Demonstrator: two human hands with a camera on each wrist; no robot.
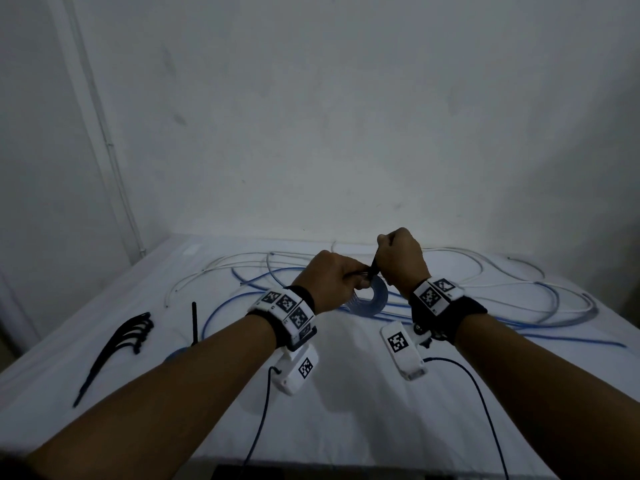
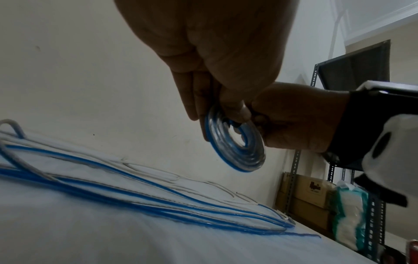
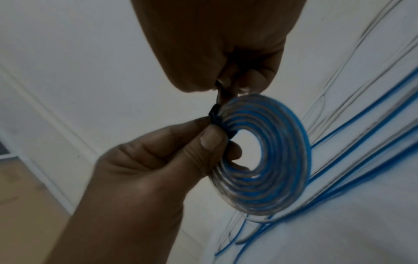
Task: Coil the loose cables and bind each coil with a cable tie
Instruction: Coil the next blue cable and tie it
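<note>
One blue-and-clear coil (image 3: 267,160) hangs above the table (image 1: 346,410), pinched by the left hand (image 3: 140,160); right hand (image 1: 401,258) grips its black cable tie (image 3: 214,112); five spare ties (image 1: 117,344) at nine o'clock.

No readable words or numbers. Black-and-white square marker codes sit on the white wrist bands (image 1: 286,307) and camera units (image 1: 402,347). A dark logo on a cardboard box (image 2: 311,189) is too blurred to read.
</note>
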